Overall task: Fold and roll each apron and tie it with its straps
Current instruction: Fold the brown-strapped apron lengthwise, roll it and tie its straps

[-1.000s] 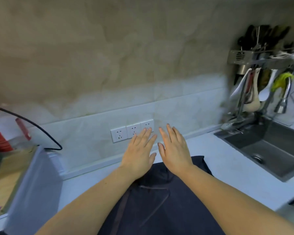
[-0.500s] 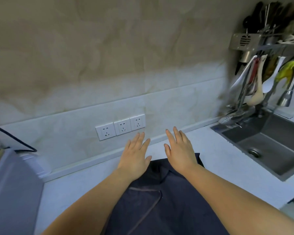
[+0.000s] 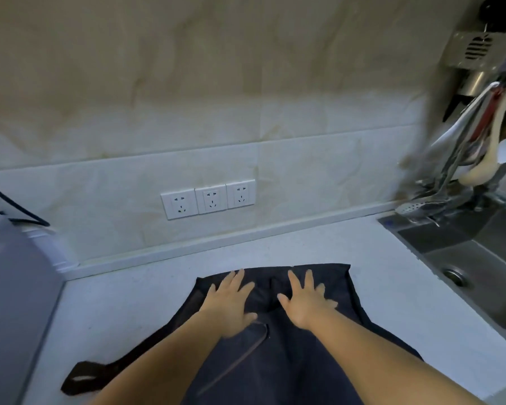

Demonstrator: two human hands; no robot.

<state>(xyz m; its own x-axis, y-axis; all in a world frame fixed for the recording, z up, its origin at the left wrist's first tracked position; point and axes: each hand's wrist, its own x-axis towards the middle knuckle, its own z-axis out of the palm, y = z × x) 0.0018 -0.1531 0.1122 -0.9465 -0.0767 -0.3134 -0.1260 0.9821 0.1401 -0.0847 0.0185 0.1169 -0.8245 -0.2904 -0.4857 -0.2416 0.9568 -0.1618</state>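
Fingers (image 3: 236,280) of both hands spread flat on dark apron (image 3: 289,361); its top edge just beyond.

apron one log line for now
apron: unrolled on counter | left hand: flat on it | right hand: flat on it | strap: untied

Dark navy apron (image 3: 298,352), brown strap (image 3: 85,381); white counter (image 3: 146,296); beige marbled wall (image 3: 187,83); white sockets (image 3: 208,199)

Dim, soft light — blurred, warped edges
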